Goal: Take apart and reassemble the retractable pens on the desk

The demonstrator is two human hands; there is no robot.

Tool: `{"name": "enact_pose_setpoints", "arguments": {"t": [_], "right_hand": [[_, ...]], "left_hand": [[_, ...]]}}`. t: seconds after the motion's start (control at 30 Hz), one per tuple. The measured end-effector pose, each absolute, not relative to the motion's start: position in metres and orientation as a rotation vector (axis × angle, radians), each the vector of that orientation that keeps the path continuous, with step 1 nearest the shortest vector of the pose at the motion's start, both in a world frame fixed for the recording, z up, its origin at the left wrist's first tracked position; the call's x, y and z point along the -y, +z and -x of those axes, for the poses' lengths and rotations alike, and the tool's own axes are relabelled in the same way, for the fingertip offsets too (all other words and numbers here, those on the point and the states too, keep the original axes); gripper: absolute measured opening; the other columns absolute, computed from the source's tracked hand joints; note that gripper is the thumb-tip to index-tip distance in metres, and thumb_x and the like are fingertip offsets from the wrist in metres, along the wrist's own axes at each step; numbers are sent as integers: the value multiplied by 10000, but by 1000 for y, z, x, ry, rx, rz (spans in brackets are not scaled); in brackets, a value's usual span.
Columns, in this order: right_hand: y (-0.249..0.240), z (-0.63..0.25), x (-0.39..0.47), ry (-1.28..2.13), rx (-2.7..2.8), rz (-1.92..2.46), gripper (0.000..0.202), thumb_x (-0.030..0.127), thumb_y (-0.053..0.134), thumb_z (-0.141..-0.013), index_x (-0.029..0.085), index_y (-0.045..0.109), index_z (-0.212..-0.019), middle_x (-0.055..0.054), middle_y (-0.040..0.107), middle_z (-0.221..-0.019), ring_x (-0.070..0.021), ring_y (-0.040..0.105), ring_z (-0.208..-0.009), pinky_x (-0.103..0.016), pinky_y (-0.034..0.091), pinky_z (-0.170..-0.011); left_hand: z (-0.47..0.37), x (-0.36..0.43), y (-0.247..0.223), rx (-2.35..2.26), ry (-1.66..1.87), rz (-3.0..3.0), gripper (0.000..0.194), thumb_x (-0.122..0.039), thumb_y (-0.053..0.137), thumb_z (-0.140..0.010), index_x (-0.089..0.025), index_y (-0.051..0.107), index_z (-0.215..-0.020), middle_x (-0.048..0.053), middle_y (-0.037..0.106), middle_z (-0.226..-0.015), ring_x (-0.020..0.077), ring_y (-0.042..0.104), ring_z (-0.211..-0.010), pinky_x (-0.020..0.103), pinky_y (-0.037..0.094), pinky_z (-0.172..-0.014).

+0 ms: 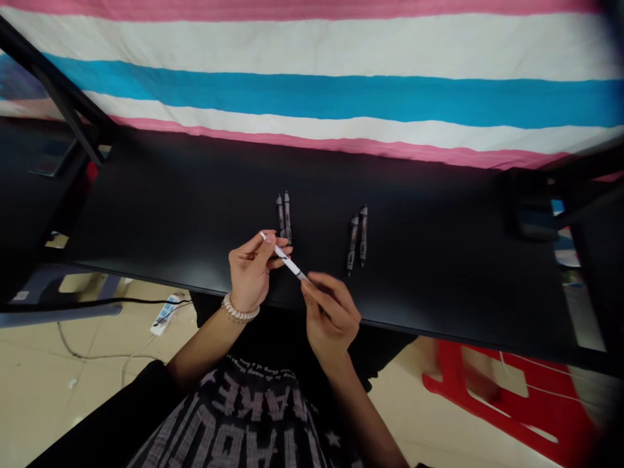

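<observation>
Between my two hands a white pen is held at a slant, above the table's front part. My left hand is closed, its thumb and fingers pinching the pen's upper left end. The lower right end is in the closed fingers of my right hand, which look slightly blurred. Just beyond my left fingertips lies a pair of grey pens, side by side. To the right, another pair of grey pens rests on the table, a little apart from each other.
The black table ends at a striped cloth at the back. A dark phone-like object lies at the right. Below are a red plastic stool, a power strip with cables, and dark metal frame bars at both sides.
</observation>
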State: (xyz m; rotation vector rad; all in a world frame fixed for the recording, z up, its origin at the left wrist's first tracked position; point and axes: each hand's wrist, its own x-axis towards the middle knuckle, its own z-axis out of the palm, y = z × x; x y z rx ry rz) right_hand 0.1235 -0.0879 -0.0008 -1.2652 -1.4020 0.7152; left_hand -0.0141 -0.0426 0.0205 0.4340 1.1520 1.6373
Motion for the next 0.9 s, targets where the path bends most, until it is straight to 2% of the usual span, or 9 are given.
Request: {"name": "enact_pose_setpoints", "arguments": {"t": [0.07,0.13,0.2,0.27,0.37,0.47,0.6,0.73,0.9], "right_hand": [[-1,-125,85,833,1364,1270,228,250,727,-881,260,754,-1107,-55,742,-989,-180,731,-805,-337,647,-695],[-1,-126,83,916,1346,1270,170,238,696,-906,252,760,-1062,-32,736,-904,-146,714,-705,-299,637,-640],[0,-125,82,870,1351,1257,91,231,709,-891,242,772,-955,-45,736,-963,-160,726,-792,-308,641,-693],[0,-124,82,873,1335,1254,155,246,736,-869,229,756,-1022,-68,740,-1041,-185,735,-884,-322,648,-728],[0,-121,82,937,1305,1276,184,230,689,-915,216,738,-1092,-36,761,-887,-141,729,-692,-264,636,-593],[0,-121,82,663,1423,1232,138,161,727,-881,240,777,-983,-26,773,-905,-157,745,-739,-295,658,-657],[-3,-120,81,319,1584,1074,375,23,716,-849,269,757,-1129,-29,785,-959,-163,758,-775,-295,669,-698],[-6,-118,79,198,1602,969,508,-58,711,-811,262,725,-1205,-49,774,-1027,-171,760,-829,-291,669,-698],[0,-119,78,488,1609,1115,359,118,707,-888,255,708,-1220,-61,757,-1030,-183,752,-861,-332,675,-741]], "left_hand": [[13,42,20,-1143,1654,-415,232,-354,817,-793,-176,765,-931,50,790,-840,152,769,-721,225,642,-652],[13,42,19,-1144,1668,-410,233,-353,816,-795,-177,764,-938,52,790,-848,150,769,-724,225,641,-655],[13,42,19,-1150,1678,-403,240,-356,817,-791,-177,763,-942,53,789,-848,152,768,-724,231,641,-658],[12,42,20,-1160,1689,-386,250,-360,824,-780,-177,761,-937,51,787,-839,151,765,-716,232,639,-652],[12,41,20,-1180,1705,-367,261,-368,834,-763,-178,763,-928,48,783,-828,146,759,-698,227,632,-634],[11,41,19,-1211,1721,-355,261,-374,837,-755,-179,766,-913,49,781,-822,142,754,-685,227,627,-624],[9,42,19,-1247,1733,-316,254,-370,827,-763,-175,764,-913,49,779,-815,140,752,-684,232,623,-629],[8,42,21,-1241,1745,-290,244,-355,829,-764,-176,765,-917,40,775,-803,130,747,-680,216,613,-623],[8,42,21,-1254,1736,-308,237,-371,816,-779,-188,762,-920,36,771,-815,129,747,-695,213,608,-624]]}}
